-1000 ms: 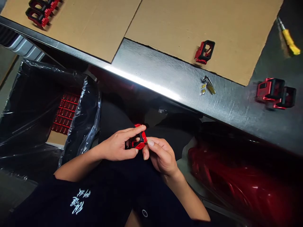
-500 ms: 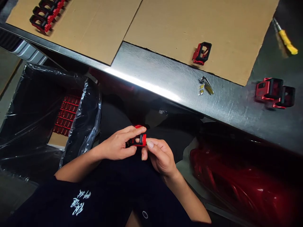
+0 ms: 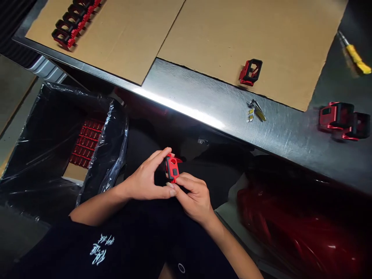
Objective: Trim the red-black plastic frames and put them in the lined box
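Between my two hands, over my lap, is a small red-and-black plastic housing [image 3: 173, 169] with a round hole and a black square on its red face. My left hand [image 3: 148, 174] grips it from the left, fingers at its top and thumb low down. With thumb and fingers pinched together, my right hand [image 3: 194, 193] holds its lower right corner. A similar red-and-black housing [image 3: 250, 72] stands on the cardboard [image 3: 232, 35] ahead of me. Nail clippers [image 3: 256, 111] lie on the metal bench edge just in front of it.
Several like housings [image 3: 76, 21] stand in a row at the upper left, and two more [image 3: 344, 119] sit on the metal bench [image 3: 197, 83] at right. Beyond lies a yellow-handled tool [image 3: 355, 56]. A plastic-lined bin [image 3: 37, 135] holds red parts [image 3: 87, 143]; red plastic bags [image 3: 302, 224] fill the lower right.
The housing in my hands has turned, so its red face with the round hole now shows. My left fingers have shifted to its top. The whole view has moved slightly.
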### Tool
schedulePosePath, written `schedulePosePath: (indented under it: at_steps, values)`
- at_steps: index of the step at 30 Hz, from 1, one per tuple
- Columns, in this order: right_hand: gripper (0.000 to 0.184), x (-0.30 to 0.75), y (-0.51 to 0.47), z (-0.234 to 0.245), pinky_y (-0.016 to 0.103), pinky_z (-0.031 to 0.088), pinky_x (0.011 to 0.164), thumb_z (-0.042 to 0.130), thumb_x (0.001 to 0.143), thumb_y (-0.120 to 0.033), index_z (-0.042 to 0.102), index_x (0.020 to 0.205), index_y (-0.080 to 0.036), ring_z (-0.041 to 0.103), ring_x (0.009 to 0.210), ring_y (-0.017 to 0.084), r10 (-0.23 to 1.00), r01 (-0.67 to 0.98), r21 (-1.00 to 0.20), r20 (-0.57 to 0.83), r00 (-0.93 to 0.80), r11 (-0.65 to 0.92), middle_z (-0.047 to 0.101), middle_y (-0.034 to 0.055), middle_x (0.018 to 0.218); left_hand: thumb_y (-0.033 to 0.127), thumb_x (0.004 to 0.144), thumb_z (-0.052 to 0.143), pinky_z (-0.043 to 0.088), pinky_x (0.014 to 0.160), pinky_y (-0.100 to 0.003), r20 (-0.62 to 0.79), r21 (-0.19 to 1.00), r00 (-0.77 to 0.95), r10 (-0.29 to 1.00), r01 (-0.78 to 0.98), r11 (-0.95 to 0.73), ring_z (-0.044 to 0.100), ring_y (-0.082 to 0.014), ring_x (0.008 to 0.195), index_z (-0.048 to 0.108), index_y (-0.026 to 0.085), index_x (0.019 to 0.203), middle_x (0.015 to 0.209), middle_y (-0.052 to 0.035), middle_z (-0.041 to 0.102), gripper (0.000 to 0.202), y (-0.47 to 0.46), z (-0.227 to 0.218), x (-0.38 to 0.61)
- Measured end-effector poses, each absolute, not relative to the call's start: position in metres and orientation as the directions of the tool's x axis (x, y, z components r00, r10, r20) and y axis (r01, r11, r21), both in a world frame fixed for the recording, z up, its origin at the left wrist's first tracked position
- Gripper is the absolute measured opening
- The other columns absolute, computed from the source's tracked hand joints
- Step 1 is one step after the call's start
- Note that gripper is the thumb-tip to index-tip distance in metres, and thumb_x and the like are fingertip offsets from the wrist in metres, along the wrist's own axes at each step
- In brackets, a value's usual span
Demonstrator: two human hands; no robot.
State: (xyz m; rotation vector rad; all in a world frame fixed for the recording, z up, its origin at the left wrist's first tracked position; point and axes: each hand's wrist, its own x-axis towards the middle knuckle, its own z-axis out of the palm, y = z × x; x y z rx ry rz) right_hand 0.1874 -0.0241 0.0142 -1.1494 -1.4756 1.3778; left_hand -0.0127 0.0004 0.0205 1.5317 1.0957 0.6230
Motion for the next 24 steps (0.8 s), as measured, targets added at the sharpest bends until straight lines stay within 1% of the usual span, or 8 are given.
schedulePosePath:
  at_steps: [2, 4, 7, 12, 17, 22, 24]
  values:
    - [0.014, 0.187, -0.024, 0.012, 0.033, 0.058, 0.067, 0.071, 0.092, -0.022, 0.083, 0.093, -0.027, 0.073, 0.073, 0.020, 0.961, 0.096, -0.995, 0.008, -0.278, 0.036, 0.079, 0.0058, 0.085, 0.041, 0.072, 0.087, 0.047, 0.117, -0.056, -0.161, 0.928, 0.415, 0.895, 0.373, -0.006, 0.055, -0.0355, 0.136, 0.032, 0.024, 0.159, 0.148, -0.0170, 0.053, 0.104, 0.001, 0.024, -0.011]
    - [0.014, 0.187, -0.023, 0.011, 0.034, 0.059, 0.068, 0.071, 0.091, -0.020, 0.083, 0.093, -0.027, 0.074, 0.075, 0.021, 0.960, 0.091, -0.994, 0.028, -0.278, 0.056, 0.080, 0.0066, 0.087, 0.040, 0.076, 0.085, 0.048, 0.116, -0.055, -0.114, 0.918, 0.401, 0.909, 0.392, -0.058, 0.057, -0.0335, 0.134, 0.034, 0.024, 0.158, 0.145, -0.0160, 0.056, 0.098, 0.001, 0.026, -0.009]
    - [0.015, 0.188, -0.023, 0.009, 0.035, 0.059, 0.068, 0.070, 0.091, -0.019, 0.083, 0.093, -0.028, 0.073, 0.074, 0.021, 0.960, 0.096, -0.992, 0.053, -0.276, 0.083, 0.079, 0.0064, 0.086, 0.036, 0.078, 0.083, 0.051, 0.113, -0.053, -0.023, 0.916, 0.401, 0.916, 0.376, -0.142, 0.060, -0.0318, 0.131, 0.034, 0.025, 0.156, 0.142, -0.0156, 0.058, 0.093, 0.001, 0.026, -0.007]
    - [0.018, 0.189, -0.022, 0.007, 0.037, 0.059, 0.070, 0.068, 0.092, -0.020, 0.083, 0.090, -0.030, 0.072, 0.075, 0.021, 0.956, 0.136, -0.986, 0.054, -0.288, 0.097, 0.078, 0.0053, 0.083, 0.027, 0.079, 0.079, 0.053, 0.111, -0.053, 0.057, 0.916, 0.426, 0.903, 0.338, -0.217, 0.063, -0.0314, 0.127, 0.036, 0.026, 0.153, 0.143, -0.0149, 0.058, 0.086, 0.002, 0.024, -0.003]
    - [0.020, 0.191, -0.019, 0.008, 0.034, 0.059, 0.072, 0.068, 0.090, -0.017, 0.083, 0.092, -0.029, 0.074, 0.078, 0.020, 0.951, 0.098, -0.995, -0.008, -0.310, 0.024, 0.079, 0.0052, 0.089, 0.021, 0.079, 0.076, 0.057, 0.107, -0.051, 0.115, 0.905, 0.408, 0.906, 0.333, -0.264, 0.065, -0.0308, 0.124, 0.033, 0.024, 0.152, 0.144, -0.0168, 0.055, 0.084, 0.000, 0.023, 0.002]
    - [0.028, 0.194, -0.015, 0.008, 0.031, 0.056, 0.072, 0.059, 0.092, -0.011, 0.083, 0.093, -0.027, 0.071, 0.077, 0.018, 0.914, 0.020, -0.995, -0.094, -0.394, -0.094, 0.078, 0.0042, 0.090, 0.019, 0.077, 0.074, 0.059, 0.104, -0.051, 0.118, 0.887, 0.401, 0.908, 0.368, -0.278, 0.065, -0.0311, 0.124, 0.037, 0.023, 0.146, 0.139, -0.0163, 0.057, 0.078, -0.001, 0.024, 0.003]
    - [0.028, 0.195, -0.014, 0.008, 0.031, 0.057, 0.073, 0.059, 0.092, -0.012, 0.083, 0.092, -0.026, 0.072, 0.078, 0.018, 0.920, 0.018, -0.991, -0.133, -0.368, -0.136, 0.079, 0.0042, 0.090, 0.018, 0.077, 0.073, 0.059, 0.103, -0.051, 0.134, 0.873, 0.402, 0.906, 0.385, -0.300, 0.065, -0.0312, 0.124, 0.038, 0.023, 0.146, 0.138, -0.0160, 0.057, 0.078, -0.001, 0.023, 0.003]
